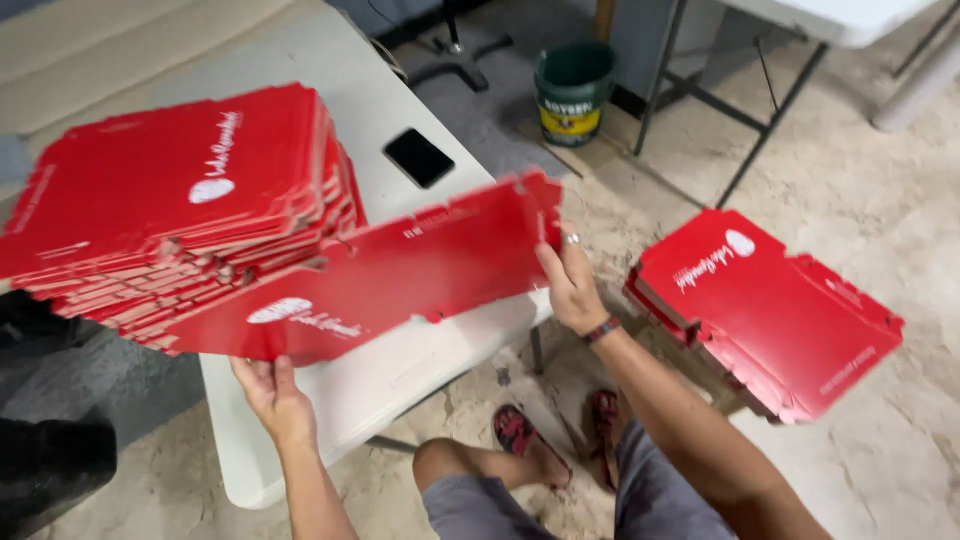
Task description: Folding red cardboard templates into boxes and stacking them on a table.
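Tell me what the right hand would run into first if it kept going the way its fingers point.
The right hand points up and away, gripping the flat red carton sheet. Straight beyond lies the white table, probably near the black phone, though depth is hard to judge from this view.

Two stacks of red flat cartons (190,190), one loose carton (400,275), one phone (419,157), one bucket (573,90).

Two hands lift a flat red box blank off a white table

The left hand (270,395) grips the red cardboard sheet (380,275) at its near edge, the right hand (572,285) its far end; beside it a tall stack of red blanks (180,200) and a black phone (418,157) lie on the table (400,375), another red pile (770,310) on the floor, a green bucket (573,90) beyond
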